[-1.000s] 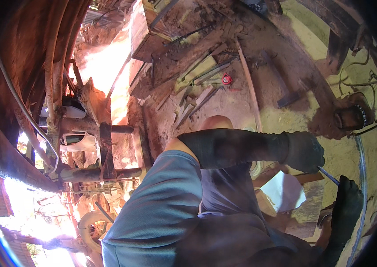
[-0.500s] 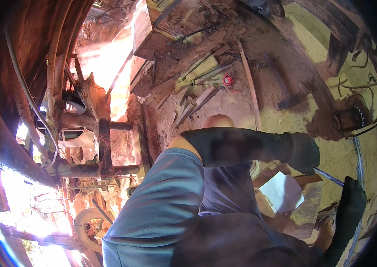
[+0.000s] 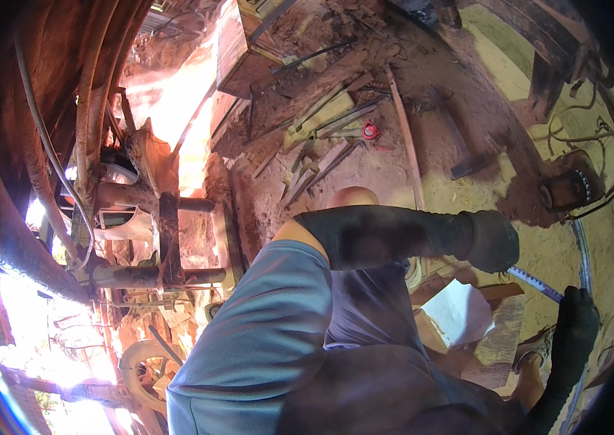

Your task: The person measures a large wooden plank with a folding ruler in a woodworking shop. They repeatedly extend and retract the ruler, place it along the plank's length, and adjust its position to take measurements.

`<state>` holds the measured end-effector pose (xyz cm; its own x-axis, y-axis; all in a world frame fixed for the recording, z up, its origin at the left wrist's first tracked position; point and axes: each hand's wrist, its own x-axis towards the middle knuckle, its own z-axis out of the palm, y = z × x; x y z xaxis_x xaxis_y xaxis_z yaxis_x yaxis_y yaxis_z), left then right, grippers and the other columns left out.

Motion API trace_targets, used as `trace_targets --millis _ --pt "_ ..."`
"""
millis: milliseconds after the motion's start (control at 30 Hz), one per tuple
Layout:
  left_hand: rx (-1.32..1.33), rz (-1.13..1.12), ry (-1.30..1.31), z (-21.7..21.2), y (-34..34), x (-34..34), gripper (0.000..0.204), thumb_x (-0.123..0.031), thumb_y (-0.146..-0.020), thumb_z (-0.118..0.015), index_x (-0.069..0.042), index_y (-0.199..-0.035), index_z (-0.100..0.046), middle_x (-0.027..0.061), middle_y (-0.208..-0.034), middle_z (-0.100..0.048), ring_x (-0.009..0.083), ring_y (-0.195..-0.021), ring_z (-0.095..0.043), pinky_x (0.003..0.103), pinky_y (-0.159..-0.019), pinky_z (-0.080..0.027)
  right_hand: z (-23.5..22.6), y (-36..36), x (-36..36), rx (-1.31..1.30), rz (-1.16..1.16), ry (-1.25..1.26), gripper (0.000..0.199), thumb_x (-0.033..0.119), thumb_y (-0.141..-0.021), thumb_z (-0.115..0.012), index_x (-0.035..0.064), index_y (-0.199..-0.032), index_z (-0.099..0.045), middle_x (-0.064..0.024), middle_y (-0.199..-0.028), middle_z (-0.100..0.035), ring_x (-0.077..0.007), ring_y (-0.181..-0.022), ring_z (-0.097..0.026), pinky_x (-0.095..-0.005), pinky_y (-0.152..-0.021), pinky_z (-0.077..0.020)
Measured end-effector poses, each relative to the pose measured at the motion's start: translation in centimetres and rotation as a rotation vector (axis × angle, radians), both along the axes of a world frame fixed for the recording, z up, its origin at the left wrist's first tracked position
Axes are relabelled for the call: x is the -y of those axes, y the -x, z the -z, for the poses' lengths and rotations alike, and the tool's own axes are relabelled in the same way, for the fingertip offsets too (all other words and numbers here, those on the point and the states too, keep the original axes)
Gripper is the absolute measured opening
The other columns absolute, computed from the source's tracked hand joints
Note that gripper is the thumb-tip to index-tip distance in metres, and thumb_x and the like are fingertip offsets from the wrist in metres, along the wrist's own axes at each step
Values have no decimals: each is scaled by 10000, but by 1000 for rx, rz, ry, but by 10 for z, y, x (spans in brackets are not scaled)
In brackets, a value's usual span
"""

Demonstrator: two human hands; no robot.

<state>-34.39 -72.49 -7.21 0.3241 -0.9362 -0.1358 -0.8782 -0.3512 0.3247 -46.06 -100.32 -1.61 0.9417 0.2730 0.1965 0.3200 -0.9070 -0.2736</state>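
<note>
My left hand [image 3: 493, 242], in a black glove below a black sleeve, reaches across to the right with its fingers closed on one end of a measuring strip [image 3: 536, 283]. The strip is pale, narrow and marked with fine ticks. At its other end my right hand [image 3: 577, 319], also in a dark glove, is closed on it. The strip spans the short gap between the hands, slanting down to the right. Both gloves hide the fingertips. Beside and behind my right hand runs a long grey strip [image 3: 583, 254].
A white sheet [image 3: 460, 313] lies on a wooden board [image 3: 501, 355] below my left hand. On the dirt floor are a red tape measure [image 3: 370, 130], several wood offcuts [image 3: 321, 170] and a long batten [image 3: 404, 130]. A dark block-shaped machine [image 3: 567, 192] with cables stands at right.
The measuring strip has turned, so its marked face now shows broader. My right hand has shifted very slightly; the left has barely moved.
</note>
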Motion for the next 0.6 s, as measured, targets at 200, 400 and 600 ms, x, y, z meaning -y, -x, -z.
trace_targets --millis 200,400,600 --pt "41 1 29 -3 1 5 129 -262 -768 -600 -161 -754 -679 58 -768 -665 291 -755 -661 415 -637 -532 -3 2 -7 -21 -3 49 106 26 -869 -592 27 -973 -576 -164 -864 -568 -367 -794 -555 -437 -668 -434" --pt "101 10 97 -1 5 4 140 -244 -759 -601 -135 -715 -678 72 -734 -666 298 -716 -665 420 -626 -534 -9 0 -17 -65 -10 86 65 43 -880 -560 43 -830 -519 -158 -757 -504 -361 -711 -517 -444 -615 -398" --pt "92 19 142 13 8 5 158 -257 -754 -610 -120 -675 -620 81 -675 -613 296 -634 -639 435 -544 -500 -8 0 -21 -108 -33 133 106 74 -887 -552 50 -794 -508 -131 -742 -499 -347 -706 -516 -439 -626 -405"
